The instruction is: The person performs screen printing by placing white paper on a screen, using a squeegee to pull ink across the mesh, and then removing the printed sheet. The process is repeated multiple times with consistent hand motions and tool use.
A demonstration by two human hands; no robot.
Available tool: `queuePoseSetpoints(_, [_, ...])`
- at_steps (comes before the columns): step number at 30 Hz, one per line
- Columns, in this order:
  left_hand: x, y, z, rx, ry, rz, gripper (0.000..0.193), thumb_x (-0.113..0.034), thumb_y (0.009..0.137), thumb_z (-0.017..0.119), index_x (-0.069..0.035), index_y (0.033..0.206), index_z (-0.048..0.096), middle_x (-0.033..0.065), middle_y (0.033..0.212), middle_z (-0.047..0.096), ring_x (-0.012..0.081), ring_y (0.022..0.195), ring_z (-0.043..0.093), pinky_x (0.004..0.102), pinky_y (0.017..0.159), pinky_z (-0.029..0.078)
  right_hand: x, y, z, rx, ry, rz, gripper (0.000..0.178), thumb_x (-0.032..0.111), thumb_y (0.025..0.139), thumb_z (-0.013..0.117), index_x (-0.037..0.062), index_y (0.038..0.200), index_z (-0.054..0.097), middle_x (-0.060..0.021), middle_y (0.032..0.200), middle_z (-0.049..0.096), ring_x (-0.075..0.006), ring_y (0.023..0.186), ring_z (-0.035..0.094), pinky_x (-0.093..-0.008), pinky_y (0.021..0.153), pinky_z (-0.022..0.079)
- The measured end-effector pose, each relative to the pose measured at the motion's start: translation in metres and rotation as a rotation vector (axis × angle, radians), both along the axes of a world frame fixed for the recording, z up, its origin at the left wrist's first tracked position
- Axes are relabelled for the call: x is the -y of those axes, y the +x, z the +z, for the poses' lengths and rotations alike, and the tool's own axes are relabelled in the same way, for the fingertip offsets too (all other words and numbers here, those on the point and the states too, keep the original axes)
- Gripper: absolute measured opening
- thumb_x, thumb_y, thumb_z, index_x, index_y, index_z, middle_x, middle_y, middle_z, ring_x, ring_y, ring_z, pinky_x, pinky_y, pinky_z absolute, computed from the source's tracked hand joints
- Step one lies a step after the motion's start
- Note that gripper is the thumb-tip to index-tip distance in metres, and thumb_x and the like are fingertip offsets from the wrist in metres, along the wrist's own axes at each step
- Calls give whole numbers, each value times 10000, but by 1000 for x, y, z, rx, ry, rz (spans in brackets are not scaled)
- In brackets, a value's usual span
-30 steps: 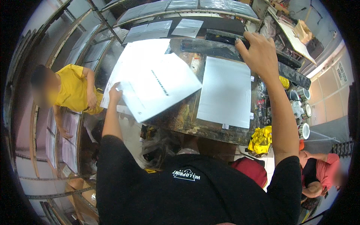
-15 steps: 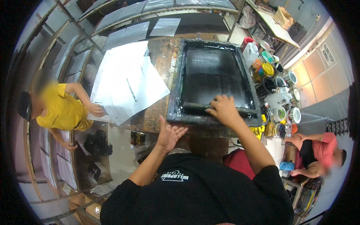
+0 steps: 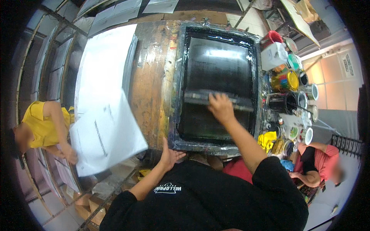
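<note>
A screen printing frame [image 3: 177,119] lies on the table in front of me, its dark mesh [image 3: 214,125] wet with black ink. Across the mesh lies a squeegee [image 3: 196,97], slightly blurred, with the fingers of my right hand [image 3: 221,108] closed over it near the middle. At the frame's near left corner, my left hand [image 3: 170,158] holds nothing, palm up and fingers apart, close to or touching the edge. Left of the frame, a co-worker's hand [image 3: 69,154] grips a printed white sheet [image 3: 111,134] by its near left edge.
A stack of white sheets [image 3: 104,61] sits at the far left of the wooden table [image 3: 150,77]. Paint tubs and cans [image 3: 285,81] crowd the right side, beside a yellow cloth [image 3: 266,140]. Drying racks [image 3: 46,73] stand at left. Another person in red [image 3: 327,163] sits at right.
My right hand has pushed the squeegee from the frame's near end to about mid-mesh. The co-worker has drawn the printed sheet left and nearer, partly off the stack. My view has shifted.
</note>
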State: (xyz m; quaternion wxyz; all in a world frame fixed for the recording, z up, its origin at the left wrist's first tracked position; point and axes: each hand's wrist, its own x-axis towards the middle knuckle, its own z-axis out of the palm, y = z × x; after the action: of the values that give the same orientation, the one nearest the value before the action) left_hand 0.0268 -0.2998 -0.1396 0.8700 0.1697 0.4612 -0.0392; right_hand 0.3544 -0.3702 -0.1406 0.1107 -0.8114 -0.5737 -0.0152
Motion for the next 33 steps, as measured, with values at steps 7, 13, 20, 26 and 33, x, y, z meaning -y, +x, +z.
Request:
queuePoseSetpoints(7, [-14, -26, -19, 102, -161, -107, 1165, -905, 864, 297, -46, 1621, 83, 281, 1608, 305, 438, 1498, 312, 575, 1219, 296, -155, 201, 11, 41, -98, 26, 410, 496, 941, 643, 153, 1161, 675, -128, 1034, 696, -358, 976, 680, -512, 775, 567])
queuePoseSetpoints(13, [-17, -35, 8, 236, 14, -315, 1176, -877, 893, 197, 84, 1571, 164, 291, 1578, 349, 414, 1485, 342, 512, 1245, 256, -187, 258, 28, 35, 7, 34, 438, 561, 964, 587, 163, 1114, 692, -145, 1029, 722, -367, 992, 695, -512, 772, 551])
queuePoseSetpoints(20, [11, -72, -45, 233, 130, -207, 1046, -769, 989, 218, 170, 1384, 453, 297, 1363, 586, 376, 1353, 528, 469, 1200, 335, -94, 130, 31, 69, -21, 0, 378, 484, 910, 681, 137, 1056, 636, -113, 953, 677, -339, 936, 690, -500, 702, 573])
queuePoseSetpoints(26, [3, -52, 2, 178, 203, -129, 747, -774, 990, 296, -77, 1047, 561, 103, 1073, 663, 241, 1167, 626, 333, 893, 413, 43, -50, 90, -78, -182, -67, 418, 410, 877, 734, 89, 1091, 574, -116, 950, 652, -329, 910, 680, -449, 700, 573])
queuePoseSetpoints(33, [-18, -10, 155, 699, 613, 24, 1062, -870, 905, 245, 33, 1441, 409, 298, 1422, 561, 427, 1341, 536, 554, 1179, 331, 69, -96, 244, 191, 167, 25, 379, 375, 881, 693, 46, 1026, 574, -115, 875, 596, -338, 947, 604, -508, 895, 479])
